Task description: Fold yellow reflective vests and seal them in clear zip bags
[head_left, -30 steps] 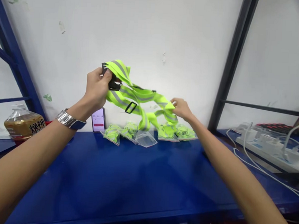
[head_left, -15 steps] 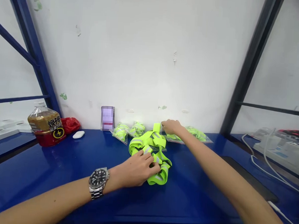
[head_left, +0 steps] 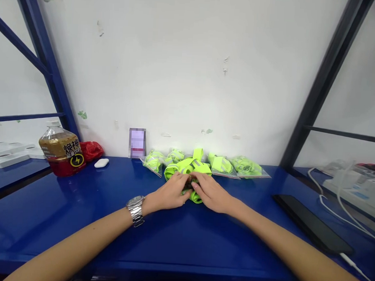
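Working at glossy blue tabletop (head_left: 182, 245), white wall (head_left: 179, 64) with peeled patches behind, blue post (head_left: 43, 51) to left, dark post (head_left: 325, 80) to right. Yellow-green strap bundle (head_left: 186, 164) lies loose toward rear of table, between bagged straps (head_left: 245, 165). One loop sticks up at wall end; our hands cover near end, so long axis unclear. Left hand (head_left: 171, 193), right hand (head_left: 213, 193) meet there, fingers curled over bundle; whether clenched on it, we cannot tell.
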Tool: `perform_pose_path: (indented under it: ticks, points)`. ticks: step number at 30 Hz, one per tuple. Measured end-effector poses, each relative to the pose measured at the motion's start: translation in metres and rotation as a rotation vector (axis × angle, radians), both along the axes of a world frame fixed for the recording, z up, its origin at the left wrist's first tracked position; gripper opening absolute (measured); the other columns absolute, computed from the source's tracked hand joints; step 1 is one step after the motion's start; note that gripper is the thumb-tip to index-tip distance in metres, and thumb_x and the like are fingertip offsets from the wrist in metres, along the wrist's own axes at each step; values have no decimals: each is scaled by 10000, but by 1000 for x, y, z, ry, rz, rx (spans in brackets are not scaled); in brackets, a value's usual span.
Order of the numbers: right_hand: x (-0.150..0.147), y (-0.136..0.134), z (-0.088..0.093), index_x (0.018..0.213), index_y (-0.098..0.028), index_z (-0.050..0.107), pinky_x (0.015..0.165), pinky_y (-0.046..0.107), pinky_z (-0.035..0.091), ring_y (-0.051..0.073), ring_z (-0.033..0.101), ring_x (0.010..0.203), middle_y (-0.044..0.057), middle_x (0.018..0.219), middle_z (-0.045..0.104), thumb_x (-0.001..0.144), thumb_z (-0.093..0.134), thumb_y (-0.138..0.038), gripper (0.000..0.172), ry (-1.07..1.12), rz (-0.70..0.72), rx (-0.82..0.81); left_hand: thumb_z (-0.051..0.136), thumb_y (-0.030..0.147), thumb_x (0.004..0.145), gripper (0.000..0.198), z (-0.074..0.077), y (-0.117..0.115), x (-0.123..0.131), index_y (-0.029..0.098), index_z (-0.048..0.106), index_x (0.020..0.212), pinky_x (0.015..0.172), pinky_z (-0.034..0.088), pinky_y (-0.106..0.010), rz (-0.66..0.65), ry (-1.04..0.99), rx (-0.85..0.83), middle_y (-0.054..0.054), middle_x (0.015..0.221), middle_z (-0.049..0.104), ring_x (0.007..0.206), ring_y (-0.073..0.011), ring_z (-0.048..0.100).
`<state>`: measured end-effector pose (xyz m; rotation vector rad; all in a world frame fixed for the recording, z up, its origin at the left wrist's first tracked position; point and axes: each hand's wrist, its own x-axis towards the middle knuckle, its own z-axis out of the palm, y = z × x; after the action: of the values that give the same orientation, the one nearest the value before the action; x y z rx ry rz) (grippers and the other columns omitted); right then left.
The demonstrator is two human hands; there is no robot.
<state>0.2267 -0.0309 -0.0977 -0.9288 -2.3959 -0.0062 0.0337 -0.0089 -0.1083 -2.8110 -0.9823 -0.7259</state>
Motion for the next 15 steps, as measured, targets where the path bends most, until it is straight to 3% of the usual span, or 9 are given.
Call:
perform_pose_path:
  ticks: [4, 7, 9, 11, 15]
  points:
    - [11, 0, -11, 1182, -185, 501, 963, 434, 401, 239, 536, 1075, 115, 1119, 601, 988, 327, -297, 283, -65, 19, -32, 514, 349, 905, 230, 1, -4, -26, 164, 521, 1041, 868, 477, -396, 11, -84, 38, -87, 1004, 555, 967, -223, 517]
    - [11, 0, -7, 1121, -190, 542, 920, 422, 427, 237, 534, 1035, 102, 1073, 608, 955, 423, -305, 235, -18, 2, -72, 429, 297, 952, 224, -1, -3, -35, 159, 521, 1103, 764, 524, -338, -14, 35, 138, -108, 1052, 530, 853, -180, 563]
    - [11, 0, -1, 1076, -195, 567, 904, 417, 435, 233, 525, 1013, 89, 1033, 612, 934, 467, -304, 206, 8, 2, -102, 358, 183, 960, 253, -2, -2, -36, 142, 501, 1165, 736, 542, -319, -69, 126, 271, -134, 1096, 529, 840, -172, 590]
    - [11, -2, 4, 1053, -196, 586, 911, 414, 432, 229, 509, 1012, 83, 1023, 604, 918, 495, -301, 194, 19, 14, -103, 316, 81, 937, 321, -2, -1, -37, 118, 479, 1211, 806, 548, -353, -116, 153, 461, -161, 1127, 540, 944, -205, 599]
    - [10, -8, 10, 1081, -180, 603, 924, 429, 423, 254, 476, 1036, 101, 1078, 569, 813, 635, -362, 325, -1, 12, 24, 358, 24, 908, 376, 0, 0, -39, 73, 446, 1270, 884, 546, -385, -156, 110, 683, -182, 1126, 571, 1052, -241, 588]
